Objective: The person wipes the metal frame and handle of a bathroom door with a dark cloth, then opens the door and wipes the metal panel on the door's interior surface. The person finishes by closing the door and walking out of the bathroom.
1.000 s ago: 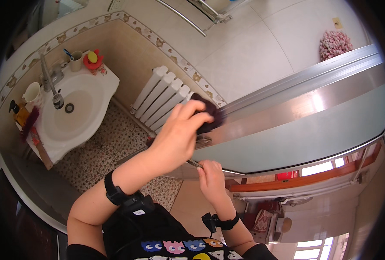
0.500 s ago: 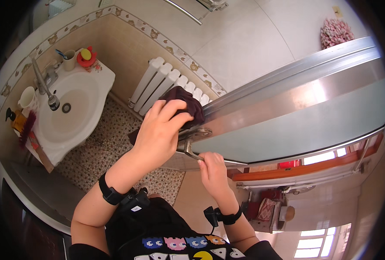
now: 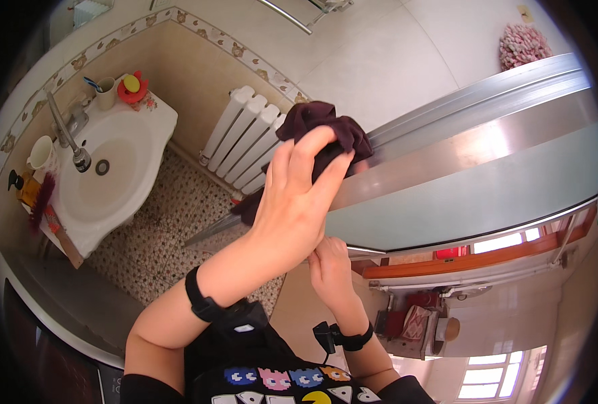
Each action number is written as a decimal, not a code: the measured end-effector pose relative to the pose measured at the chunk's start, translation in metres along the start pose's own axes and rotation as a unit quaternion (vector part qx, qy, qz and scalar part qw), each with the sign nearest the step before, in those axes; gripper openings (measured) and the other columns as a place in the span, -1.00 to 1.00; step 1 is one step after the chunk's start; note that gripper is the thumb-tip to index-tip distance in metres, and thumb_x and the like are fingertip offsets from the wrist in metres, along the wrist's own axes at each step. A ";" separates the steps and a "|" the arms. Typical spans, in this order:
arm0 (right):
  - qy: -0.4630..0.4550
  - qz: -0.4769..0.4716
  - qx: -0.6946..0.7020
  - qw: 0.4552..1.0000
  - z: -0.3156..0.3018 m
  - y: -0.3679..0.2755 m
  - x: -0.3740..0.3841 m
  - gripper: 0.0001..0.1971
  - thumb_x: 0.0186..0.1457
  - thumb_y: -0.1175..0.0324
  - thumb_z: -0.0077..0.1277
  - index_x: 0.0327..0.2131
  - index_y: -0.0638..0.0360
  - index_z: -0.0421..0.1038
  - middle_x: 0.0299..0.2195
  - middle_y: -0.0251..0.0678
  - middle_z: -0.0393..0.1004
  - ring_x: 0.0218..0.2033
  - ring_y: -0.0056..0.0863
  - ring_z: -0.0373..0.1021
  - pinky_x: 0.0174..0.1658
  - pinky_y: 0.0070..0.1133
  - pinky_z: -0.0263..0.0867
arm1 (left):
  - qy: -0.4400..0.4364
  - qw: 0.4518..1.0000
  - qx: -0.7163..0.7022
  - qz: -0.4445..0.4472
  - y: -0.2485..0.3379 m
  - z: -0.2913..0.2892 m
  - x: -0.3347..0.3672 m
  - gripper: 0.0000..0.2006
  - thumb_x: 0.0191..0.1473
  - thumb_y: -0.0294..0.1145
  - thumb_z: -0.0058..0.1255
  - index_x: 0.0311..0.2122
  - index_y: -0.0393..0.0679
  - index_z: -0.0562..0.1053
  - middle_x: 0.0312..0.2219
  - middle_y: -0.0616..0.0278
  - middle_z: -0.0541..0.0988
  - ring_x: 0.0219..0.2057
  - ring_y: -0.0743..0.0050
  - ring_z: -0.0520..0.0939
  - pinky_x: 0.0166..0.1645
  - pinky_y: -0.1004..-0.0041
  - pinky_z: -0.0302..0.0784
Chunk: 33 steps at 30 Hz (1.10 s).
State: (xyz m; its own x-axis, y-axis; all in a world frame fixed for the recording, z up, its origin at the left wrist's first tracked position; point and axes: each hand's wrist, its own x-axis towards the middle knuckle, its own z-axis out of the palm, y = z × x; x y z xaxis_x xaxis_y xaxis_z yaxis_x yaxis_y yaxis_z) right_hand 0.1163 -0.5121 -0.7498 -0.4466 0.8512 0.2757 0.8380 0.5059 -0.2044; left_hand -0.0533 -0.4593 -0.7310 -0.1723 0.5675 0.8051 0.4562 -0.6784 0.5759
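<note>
At twelve o'clock: left hand [image 3: 292, 205], fingers pinching dark cloth [image 3: 312, 118], now farther toward two along door [image 3: 447, 165]; right hand [image 3: 331, 273], grip hidden.

The dark cloth [image 3: 309, 118] has moved right within half a second.

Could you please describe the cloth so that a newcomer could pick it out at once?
Find the large door with a silver metal frame slanting across the right half of the picture. Toward the frame's left end, the left hand holds a bunched cloth over the metal. Its crumpled, dark purple fabric sets it apart from the smooth silver frame and the white ribbed radiator beside it.
</note>
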 end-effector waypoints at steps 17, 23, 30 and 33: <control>0.018 -0.007 0.003 1.000 0.004 0.004 0.009 -0.89 0.01 0.52 -0.03 -0.33 0.25 0.35 -0.40 -0.16 0.39 -0.30 -0.14 0.32 -0.14 -0.32 0.17 | 0.000 0.999 0.011 -0.041 0.004 0.007 0.005 -0.44 -0.27 -0.73 -0.05 -0.01 -0.25 0.33 0.03 0.05 0.23 -0.06 -0.17 0.27 0.03 0.07 0.28; 0.005 0.007 0.002 1.000 0.003 0.006 0.010 -0.90 0.04 0.52 -0.03 -0.32 0.25 0.36 -0.40 -0.15 0.40 -0.31 -0.14 0.32 -0.14 -0.32 0.19 | -0.039 0.994 0.094 -0.046 -0.012 -0.001 -0.006 -0.50 -0.25 -0.69 -0.01 -0.06 -0.16 0.39 0.02 0.19 0.30 -0.09 -0.09 0.33 -0.03 0.12 0.32; 0.001 0.016 0.024 1.000 0.003 0.007 0.011 -0.91 0.07 0.49 -0.04 -0.31 0.23 0.35 -0.42 -0.16 0.39 -0.33 -0.14 0.31 -0.13 -0.33 0.19 | -0.061 0.980 0.144 -0.124 -0.053 -0.035 -0.024 -0.55 -0.25 -0.81 -0.12 -0.16 -0.20 0.45 -0.12 0.11 0.39 -0.11 -0.05 0.39 0.00 0.17 0.34; 0.005 0.017 0.020 1.000 0.003 0.005 0.005 -0.91 0.07 0.49 -0.05 -0.30 0.22 0.35 -0.41 -0.17 0.39 -0.32 -0.14 0.31 -0.13 -0.32 0.18 | -0.001 0.973 0.095 -0.210 -0.066 -0.052 -0.030 -0.58 -0.18 -0.79 -0.15 -0.16 -0.21 0.46 -0.09 0.12 0.38 -0.11 -0.01 0.39 0.01 0.20 0.34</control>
State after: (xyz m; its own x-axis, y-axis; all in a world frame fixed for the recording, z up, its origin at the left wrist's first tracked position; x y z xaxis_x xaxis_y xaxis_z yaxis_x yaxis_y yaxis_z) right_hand 0.1174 -0.5045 -0.7519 -0.4146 0.8667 0.2775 0.8395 0.4819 -0.2510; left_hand -0.1236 -0.4552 -0.7858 -0.3760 0.7776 0.5039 0.4986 -0.2886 0.8174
